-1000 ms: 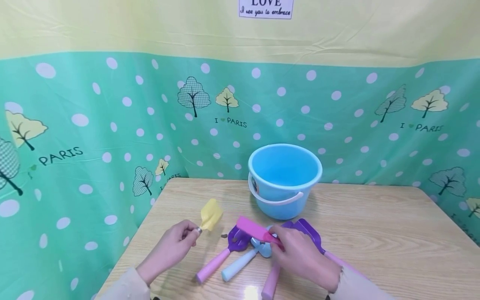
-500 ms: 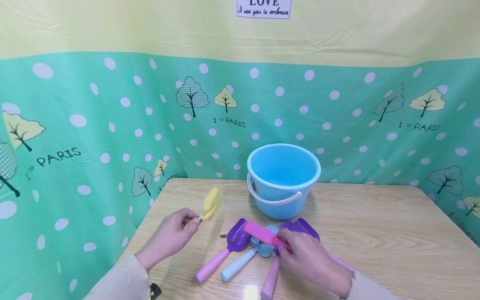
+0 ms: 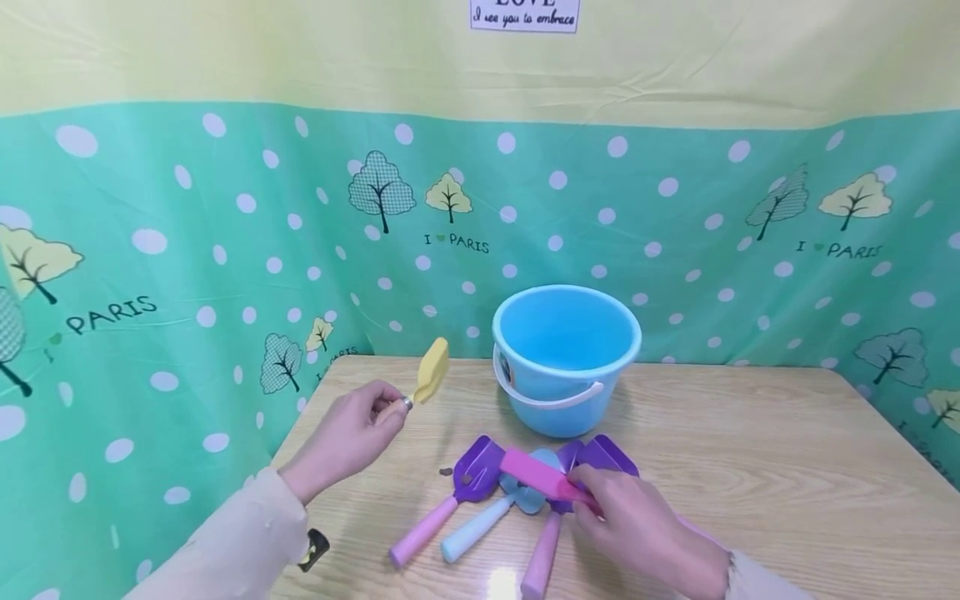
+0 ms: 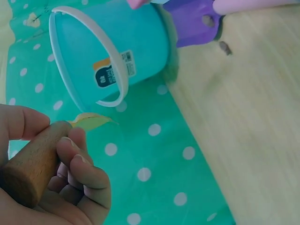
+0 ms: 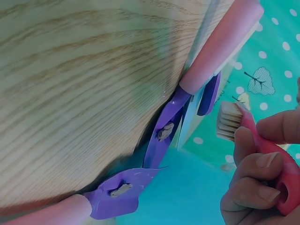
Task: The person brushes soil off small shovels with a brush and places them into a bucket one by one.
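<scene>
My left hand (image 3: pixel 352 433) grips a small trowel by its wooden handle (image 4: pixel 35 161), which shows in the left wrist view. Its yellow blade (image 3: pixel 432 371) points up and away, raised over the table's left side. In my right hand (image 3: pixel 637 521) is a pink brush (image 3: pixel 540 477), its pale bristles (image 5: pixel 229 121) visible in the right wrist view. Under the brush lie a purple shovel (image 3: pixel 477 468) with a pink handle, a light blue tool (image 3: pixel 480 529) and other purple shovels (image 3: pixel 609 454). Small brown lumps (image 5: pixel 121 190) sit on the purple blades.
A light blue bucket (image 3: pixel 558 421) with a white handle stands behind the shovels. One brown bit (image 3: pixel 446 472) lies on the wooden table (image 3: pixel 750 450) left of them. A green dotted curtain (image 3: pixel 420 308) hangs behind and along the left.
My left hand has risen and moved forward, and the yellow blade has turned more edge-on. My right hand has shifted right and slightly nearer with the brush. The shovels and bucket stay put.
</scene>
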Demonstrator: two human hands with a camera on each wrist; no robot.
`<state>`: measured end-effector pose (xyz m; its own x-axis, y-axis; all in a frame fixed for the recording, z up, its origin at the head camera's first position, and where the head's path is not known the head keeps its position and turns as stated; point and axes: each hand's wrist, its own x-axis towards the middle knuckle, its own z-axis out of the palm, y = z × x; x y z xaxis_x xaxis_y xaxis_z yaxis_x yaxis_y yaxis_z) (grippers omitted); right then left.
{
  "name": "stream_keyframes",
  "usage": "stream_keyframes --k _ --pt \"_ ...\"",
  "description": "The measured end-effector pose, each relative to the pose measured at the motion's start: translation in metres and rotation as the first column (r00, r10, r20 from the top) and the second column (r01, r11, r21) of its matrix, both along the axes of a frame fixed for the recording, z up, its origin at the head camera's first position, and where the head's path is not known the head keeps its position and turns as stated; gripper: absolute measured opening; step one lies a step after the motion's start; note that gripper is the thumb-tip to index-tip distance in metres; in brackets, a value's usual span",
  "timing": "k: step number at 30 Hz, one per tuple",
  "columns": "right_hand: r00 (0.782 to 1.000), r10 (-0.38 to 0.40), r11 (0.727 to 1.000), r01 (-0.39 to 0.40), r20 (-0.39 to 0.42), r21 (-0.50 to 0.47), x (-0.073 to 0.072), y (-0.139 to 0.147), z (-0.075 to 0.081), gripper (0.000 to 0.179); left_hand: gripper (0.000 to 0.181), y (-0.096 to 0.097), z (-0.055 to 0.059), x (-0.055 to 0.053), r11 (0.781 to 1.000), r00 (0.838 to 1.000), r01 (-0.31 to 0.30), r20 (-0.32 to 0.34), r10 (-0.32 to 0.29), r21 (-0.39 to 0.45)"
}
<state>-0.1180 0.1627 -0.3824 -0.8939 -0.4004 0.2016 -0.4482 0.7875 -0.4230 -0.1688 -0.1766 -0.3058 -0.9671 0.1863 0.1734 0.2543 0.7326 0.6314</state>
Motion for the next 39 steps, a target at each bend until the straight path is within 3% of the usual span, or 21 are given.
stream_keyframes --k 8,15,25,34,39 --pt "0.999 -0.016 1.0 0.016 0.045 0.006 0.003 0.006 0.003 0.026 0.019 0.01 0.02 -0.019 0.998 0.999 0.033 -0.037 -0.032 0.045" --pt "0.994 -0.037 0.999 0.036 0.103 0.013 0.005 0.008 0.006 0.025 0.021 0.025 0.037 -0.03 0.998 0.996 0.055 -0.073 -0.055 0.006" --pt "0.998 -0.045 0.998 0.042 0.048 0.049 0.009 0.017 0.008 0.021 0.018 0.063 0.053 -0.048 0.987 0.984 0.153 -0.086 -0.157 -0.043" --pt "0.994 -0.028 0.998 0.023 0.103 0.055 0.01 0.018 0.01 0.023 0.015 0.106 0.062 -0.065 0.948 0.959 0.225 -0.12 -0.256 -0.224" --pt "0.996 -0.016 0.998 0.011 0.088 0.055 0.009 0.018 0.01 0.022 0.022 0.124 0.066 -0.073 0.904 0.954 0.237 -0.09 -0.285 -0.357"
